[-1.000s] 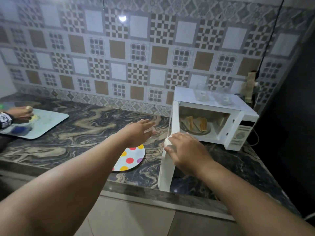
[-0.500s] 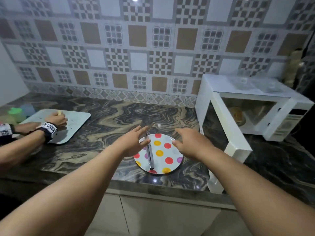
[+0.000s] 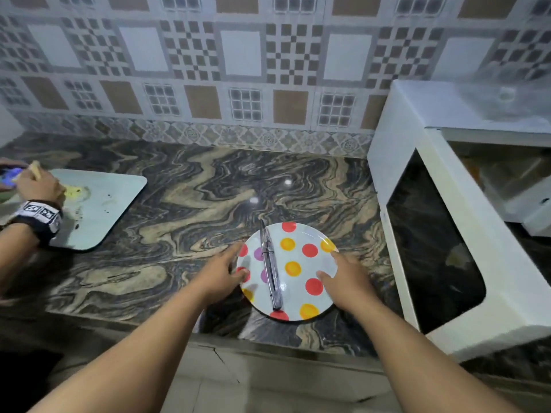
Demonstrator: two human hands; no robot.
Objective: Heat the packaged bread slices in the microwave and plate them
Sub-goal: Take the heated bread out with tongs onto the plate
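Bench [image 3: 185, 204] of swirled marble carries everything. Microwave [image 3: 417, 123] stands right of the plate [image 3: 301, 302], its open door [image 3: 441, 263] jutting alongside. Cutting board [image 3: 101, 210] lies far left. Tongs [image 3: 269, 263] rest on the plate. Left hand [image 3: 220, 272] and right hand [image 3: 346, 278] touch opposite rims, each grip loosely open. Bread inside is blurred.

A single wide-angle view is taken from the head, directed forward and steeply down over the marbled countertop [image 3: 185, 204]. The tiled wall [image 3: 238, 70] is faced squarely. The spotted plate [image 3: 301, 281] is seen close, centred low, and the open microwave [image 3: 423, 162] is cut by the right edge. No second view is supplied.
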